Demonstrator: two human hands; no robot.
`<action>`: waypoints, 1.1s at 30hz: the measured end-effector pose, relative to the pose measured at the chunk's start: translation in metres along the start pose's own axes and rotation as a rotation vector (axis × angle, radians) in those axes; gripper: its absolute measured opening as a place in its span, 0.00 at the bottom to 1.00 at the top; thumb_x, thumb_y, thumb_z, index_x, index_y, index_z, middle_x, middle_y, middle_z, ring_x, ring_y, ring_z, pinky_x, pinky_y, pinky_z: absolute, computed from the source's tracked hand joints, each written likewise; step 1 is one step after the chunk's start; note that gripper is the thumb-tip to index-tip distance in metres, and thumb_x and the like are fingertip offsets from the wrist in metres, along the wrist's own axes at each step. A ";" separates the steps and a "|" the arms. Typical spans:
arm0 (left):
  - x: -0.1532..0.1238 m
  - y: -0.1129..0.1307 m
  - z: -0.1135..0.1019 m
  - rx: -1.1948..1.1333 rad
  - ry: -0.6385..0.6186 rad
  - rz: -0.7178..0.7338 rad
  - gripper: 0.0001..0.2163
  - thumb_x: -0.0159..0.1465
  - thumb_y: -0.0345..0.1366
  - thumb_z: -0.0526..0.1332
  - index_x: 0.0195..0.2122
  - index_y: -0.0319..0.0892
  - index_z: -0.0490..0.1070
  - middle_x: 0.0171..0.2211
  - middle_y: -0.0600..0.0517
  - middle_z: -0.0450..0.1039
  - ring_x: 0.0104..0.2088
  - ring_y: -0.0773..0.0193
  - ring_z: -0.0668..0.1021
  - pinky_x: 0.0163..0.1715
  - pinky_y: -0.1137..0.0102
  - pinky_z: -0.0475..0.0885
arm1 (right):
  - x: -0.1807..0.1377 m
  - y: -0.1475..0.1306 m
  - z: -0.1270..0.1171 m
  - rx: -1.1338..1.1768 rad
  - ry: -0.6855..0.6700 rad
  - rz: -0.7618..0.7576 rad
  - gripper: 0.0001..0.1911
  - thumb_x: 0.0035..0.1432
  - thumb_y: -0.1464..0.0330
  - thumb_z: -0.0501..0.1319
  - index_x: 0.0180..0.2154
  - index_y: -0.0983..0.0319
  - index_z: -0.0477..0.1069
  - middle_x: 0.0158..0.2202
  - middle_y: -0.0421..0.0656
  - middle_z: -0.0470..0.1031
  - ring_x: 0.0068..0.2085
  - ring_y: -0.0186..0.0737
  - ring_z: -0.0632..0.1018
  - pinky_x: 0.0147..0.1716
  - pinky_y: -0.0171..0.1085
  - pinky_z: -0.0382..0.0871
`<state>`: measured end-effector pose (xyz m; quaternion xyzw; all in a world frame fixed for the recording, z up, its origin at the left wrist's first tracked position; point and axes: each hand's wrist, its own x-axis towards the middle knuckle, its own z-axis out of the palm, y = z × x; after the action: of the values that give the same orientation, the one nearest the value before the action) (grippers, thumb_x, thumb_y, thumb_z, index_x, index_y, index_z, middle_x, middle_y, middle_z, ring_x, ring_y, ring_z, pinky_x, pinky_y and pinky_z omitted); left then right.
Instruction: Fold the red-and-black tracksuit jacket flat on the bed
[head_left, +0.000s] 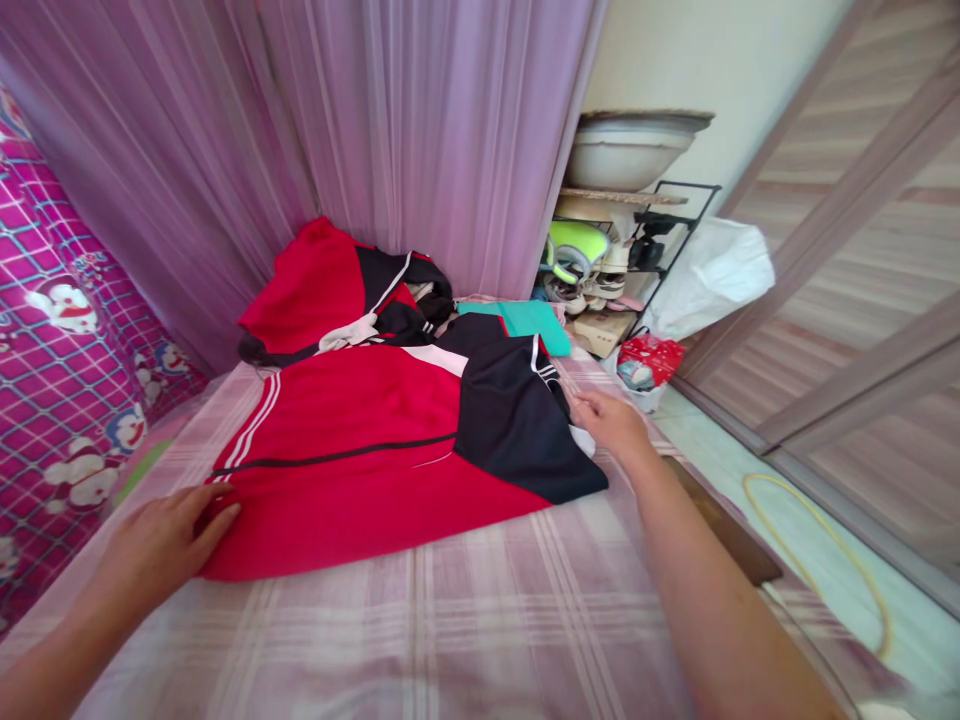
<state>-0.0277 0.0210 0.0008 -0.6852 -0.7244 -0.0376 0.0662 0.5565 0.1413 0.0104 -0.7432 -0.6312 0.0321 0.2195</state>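
Observation:
A red and black jacket (360, 410) with white stripes lies spread on the bed, its hem to the left and its black shoulder part to the right. My left hand (169, 530) rests at the hem's near corner, thumb and fingers apart on the red cloth. At the collar end, my right hand (611, 420) has its fingers pinched together on the jacket's edge; the fingertips are partly hidden. Behind the jacket sits a crumpled heap of red and black clothing (307, 285) with white trim.
A plaid sheet (450, 630) covers the bed. Purple curtains (420, 130) hang behind it. On the right are a shoe rack (664, 270), stacked basins (630, 150), a white bag (712, 275) and a wooden wardrobe (847, 250). A teal cloth (532, 325) lies at the bed's far edge.

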 end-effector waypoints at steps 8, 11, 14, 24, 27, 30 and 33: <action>-0.016 0.075 0.017 -0.178 0.156 0.398 0.23 0.68 0.52 0.47 0.51 0.47 0.76 0.53 0.48 0.77 0.54 0.52 0.76 0.59 0.53 0.66 | -0.078 0.024 0.031 -0.018 0.036 0.038 0.21 0.61 0.58 0.57 0.52 0.56 0.75 0.36 0.45 0.82 0.39 0.48 0.81 0.37 0.39 0.70; -0.017 0.098 0.035 -0.194 0.120 0.427 0.24 0.69 0.51 0.47 0.57 0.48 0.72 0.59 0.47 0.71 0.61 0.51 0.71 0.61 0.51 0.64 | -0.082 0.028 0.039 -0.009 0.065 0.037 0.19 0.61 0.61 0.57 0.50 0.56 0.76 0.36 0.45 0.82 0.40 0.48 0.81 0.39 0.40 0.71; -0.018 0.105 0.048 -0.178 0.119 0.399 0.23 0.69 0.49 0.47 0.59 0.49 0.70 0.61 0.48 0.69 0.62 0.52 0.69 0.62 0.50 0.63 | -0.083 0.025 0.034 -0.077 0.074 0.050 0.20 0.62 0.60 0.56 0.52 0.58 0.75 0.43 0.49 0.81 0.44 0.51 0.80 0.42 0.43 0.71; -0.022 0.109 0.049 -0.153 0.185 0.394 0.23 0.70 0.49 0.47 0.60 0.48 0.70 0.62 0.47 0.69 0.63 0.51 0.69 0.62 0.50 0.62 | -0.108 -0.063 0.046 -0.122 -0.094 -0.503 0.25 0.67 0.59 0.49 0.62 0.54 0.65 0.67 0.46 0.61 0.67 0.48 0.62 0.65 0.53 0.51; -0.027 0.114 0.041 -0.161 0.184 0.393 0.23 0.70 0.48 0.48 0.60 0.47 0.69 0.62 0.47 0.68 0.64 0.52 0.68 0.64 0.51 0.60 | -0.113 -0.062 0.062 -0.198 -0.209 -0.394 0.27 0.67 0.57 0.48 0.64 0.55 0.62 0.68 0.48 0.58 0.68 0.49 0.60 0.65 0.57 0.49; -0.032 0.117 0.034 -0.181 0.184 0.352 0.22 0.70 0.46 0.48 0.60 0.46 0.70 0.61 0.47 0.70 0.62 0.53 0.69 0.64 0.53 0.60 | -0.113 -0.053 0.069 -0.210 -0.187 -0.374 0.28 0.67 0.56 0.47 0.65 0.55 0.62 0.69 0.48 0.58 0.68 0.48 0.60 0.65 0.57 0.49; -0.036 0.114 0.031 -0.195 0.195 0.281 0.22 0.71 0.45 0.47 0.59 0.45 0.70 0.59 0.46 0.72 0.61 0.52 0.70 0.64 0.51 0.61 | -0.114 -0.044 0.072 -0.194 -0.151 -0.375 0.28 0.67 0.56 0.47 0.64 0.55 0.64 0.67 0.48 0.61 0.67 0.49 0.61 0.65 0.57 0.51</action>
<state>0.0865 -0.0032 -0.0388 -0.7759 -0.6046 -0.1644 0.0739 0.4691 0.0580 -0.0646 -0.6260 -0.7731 -0.0145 0.1012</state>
